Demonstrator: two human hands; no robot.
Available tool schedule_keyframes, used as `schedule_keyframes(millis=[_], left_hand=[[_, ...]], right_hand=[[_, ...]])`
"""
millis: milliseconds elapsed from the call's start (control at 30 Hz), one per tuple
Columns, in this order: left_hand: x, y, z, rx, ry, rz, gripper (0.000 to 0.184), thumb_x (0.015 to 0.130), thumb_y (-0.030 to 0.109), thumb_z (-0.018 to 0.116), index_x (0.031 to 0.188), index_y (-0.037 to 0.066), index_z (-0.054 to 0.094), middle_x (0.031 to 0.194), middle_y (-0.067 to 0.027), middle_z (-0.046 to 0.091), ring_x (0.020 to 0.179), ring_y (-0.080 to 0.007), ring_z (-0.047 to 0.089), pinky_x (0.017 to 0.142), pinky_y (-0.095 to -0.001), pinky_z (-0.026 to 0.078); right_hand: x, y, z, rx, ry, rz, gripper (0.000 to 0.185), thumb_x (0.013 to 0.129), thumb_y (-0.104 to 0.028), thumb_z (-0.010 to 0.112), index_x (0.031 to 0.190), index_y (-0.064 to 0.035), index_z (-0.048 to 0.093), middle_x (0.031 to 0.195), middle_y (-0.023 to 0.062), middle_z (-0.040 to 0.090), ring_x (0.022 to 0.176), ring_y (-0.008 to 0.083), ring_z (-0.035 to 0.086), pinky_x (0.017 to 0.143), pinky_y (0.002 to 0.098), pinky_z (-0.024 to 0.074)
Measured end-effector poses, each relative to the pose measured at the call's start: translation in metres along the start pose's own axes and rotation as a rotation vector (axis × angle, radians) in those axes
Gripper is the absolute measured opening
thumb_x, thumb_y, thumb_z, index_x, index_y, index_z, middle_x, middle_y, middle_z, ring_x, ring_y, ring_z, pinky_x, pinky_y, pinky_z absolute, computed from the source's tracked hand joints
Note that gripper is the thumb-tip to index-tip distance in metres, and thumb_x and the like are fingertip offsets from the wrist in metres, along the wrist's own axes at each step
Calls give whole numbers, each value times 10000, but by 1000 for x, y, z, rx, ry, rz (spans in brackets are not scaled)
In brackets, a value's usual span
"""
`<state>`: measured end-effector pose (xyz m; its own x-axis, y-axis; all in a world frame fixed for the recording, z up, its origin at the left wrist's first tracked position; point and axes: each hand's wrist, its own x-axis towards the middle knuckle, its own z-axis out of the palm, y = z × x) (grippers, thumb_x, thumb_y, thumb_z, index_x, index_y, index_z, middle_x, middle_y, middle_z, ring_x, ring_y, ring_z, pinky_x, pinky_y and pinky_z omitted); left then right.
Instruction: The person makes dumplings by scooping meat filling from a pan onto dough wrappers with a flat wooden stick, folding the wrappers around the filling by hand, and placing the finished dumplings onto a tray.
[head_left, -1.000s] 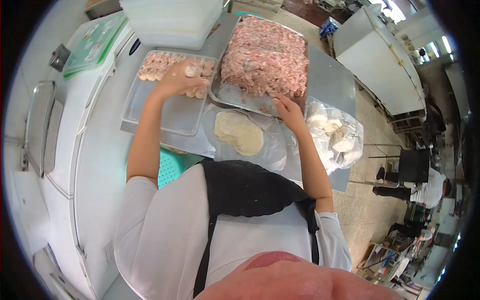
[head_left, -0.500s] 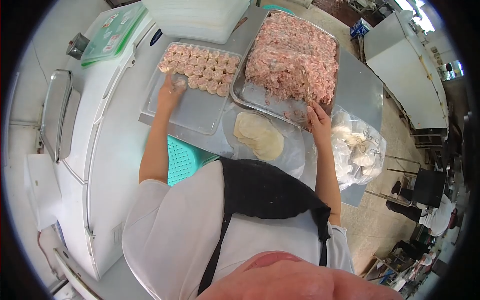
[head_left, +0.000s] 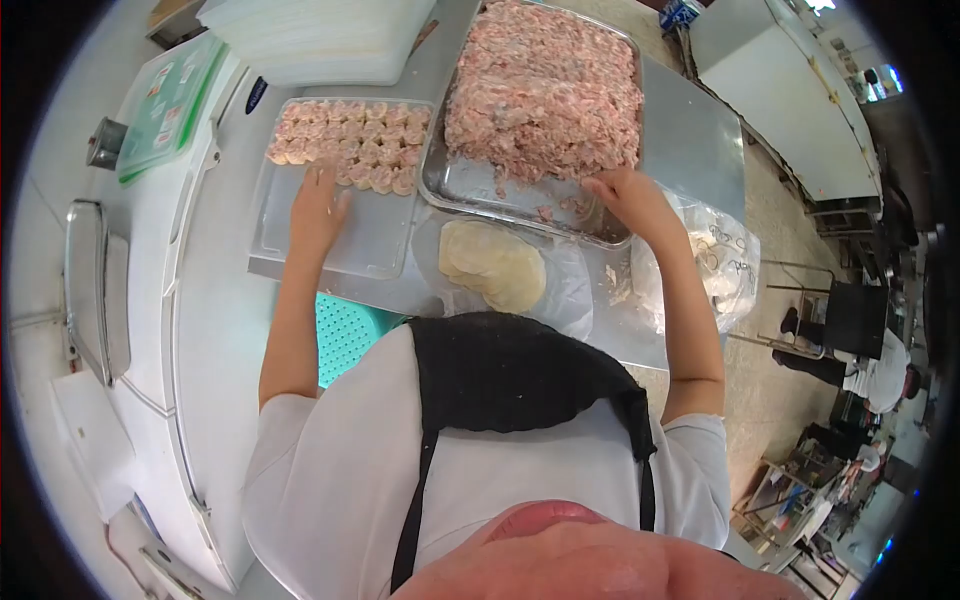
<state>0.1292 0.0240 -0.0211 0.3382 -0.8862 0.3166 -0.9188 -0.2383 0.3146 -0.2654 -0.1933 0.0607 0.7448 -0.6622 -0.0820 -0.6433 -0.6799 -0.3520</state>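
My left hand [head_left: 318,212] is over a clear plastic tray [head_left: 372,238], its fingertips at the front row of small open-topped meat dumplings [head_left: 352,135]. Its thumb stands apart from the fingers; no dumpling shows in the palm, and what lies under the fingertips is hidden. A deep metal tray [head_left: 505,212] holds a large mound of pinkish minced meat filling [head_left: 545,90]. My right hand [head_left: 625,197] is closed at its near right corner, against the meat; the thin stick-like tool seen earlier is hidden now. Pale round dough wrappers [head_left: 492,265] lie overlapped on a plastic sheet before me.
A plastic bag [head_left: 735,265] of pale pieces sits at the right. Stacked plastic containers [head_left: 310,40] stand behind the dumpling tray, and a white freezer [head_left: 215,330] is on the left. A turquoise crate [head_left: 345,335] is below the table edge. Another person [head_left: 870,370] is far right.
The view has shifted, moving the table leftward. The dumpling in my left hand no longer shows, its fingers now at the front row. My right hand has turned inward, nearer the meat.
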Motion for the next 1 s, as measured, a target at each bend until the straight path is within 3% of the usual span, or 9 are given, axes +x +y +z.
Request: schedule_keyframes(millis=[67,133,433,500,667,733,833,900,1000], left_hand=[[-5,37,1,-104,124,251,436,812,127,643,1236,102,545,1134,-195,580,1052,-374,555,883,-434,464],[-16,91,2,-459,-176,170,332,794,136,672,1112,68,609,1092,-181,586,1032,-362,550,902,-419,448],[-48,123,70,-748,-339,368,257,797,130,680,1036,50,632,930,-126,593,907,-307,584,798,-369,474],[-47,119,65,-825,-499,205,213,817,150,676,997,39,654,923,-124,602,854,-284,595,765,-345,478],[-46,124,46,-893,-338,168,197,864,189,641,958,17,657,932,-105,624,834,-229,599,758,-306,471],[-48,123,43,-896,-339,125,214,877,206,628,961,11,651,939,-96,632,844,-210,601,761,-299,471],[-48,120,46,-936,-414,-63,208,887,180,629,1013,16,646,1010,-71,643,926,-169,604,793,-284,475],[-52,115,54,-1612,-416,-503,253,887,200,636,1054,11,614,1015,-59,639,919,-157,604,803,-280,481],[-46,126,21,-1919,-306,-572,307,903,179,618,1147,-1,568,1068,-76,630,961,-174,612,848,-292,492]], right_hand=[[15,-3,2,-61,-15,10,338,938,-306,499,938,-11,664,874,198,655,841,382,621,754,476,487],[30,-10,22,-191,104,-52,380,943,-349,482,858,-26,663,848,190,656,820,371,633,738,479,495],[23,24,86,3,-67,-82,408,953,-376,473,885,-28,673,812,217,643,781,387,621,714,458,483],[15,22,79,56,-179,-73,398,949,-375,483,911,-30,678,816,221,643,785,389,621,718,457,482],[7,10,33,19,-303,-44,373,943,-371,498,975,-53,689,860,213,651,814,376,628,739,449,485],[7,9,28,-73,51,-105,412,941,-391,479,880,-37,681,808,180,662,833,360,638,743,465,491],[17,2,42,-221,125,25,402,944,-388,473,859,-52,677,808,172,662,809,362,633,739,461,491],[22,14,67,-178,97,-11,393,944,-388,473,855,-63,675,811,173,661,802,364,631,737,462,491],[30,25,78,-135,15,-64,384,943,-382,475,843,-70,676,808,175,660,801,366,629,731,456,488]])
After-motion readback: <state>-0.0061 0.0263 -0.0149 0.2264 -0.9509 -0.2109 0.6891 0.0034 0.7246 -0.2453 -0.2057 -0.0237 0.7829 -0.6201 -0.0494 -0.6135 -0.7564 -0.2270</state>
